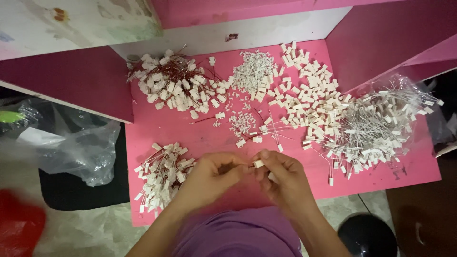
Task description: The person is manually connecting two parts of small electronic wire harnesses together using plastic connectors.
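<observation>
Both my hands meet over the near middle of a pink table (200, 138). My right hand (281, 178) pinches a small white plastic connector (258, 163) between thumb and fingers. My left hand (212, 176) is closed right beside it, its fingertips touching the connector's left side; what it holds is too small to tell. A pile of white connectors with red wires (162, 176) lies just left of my left hand.
Further piles lie on the table: wired connectors (173, 85) at back left, tiny white parts (254, 71) at back middle, white housings (309, 95) and white-wired pieces on clear plastic (381, 128) at right. Pink walls enclose the table. A plastic bag (76, 147) lies left.
</observation>
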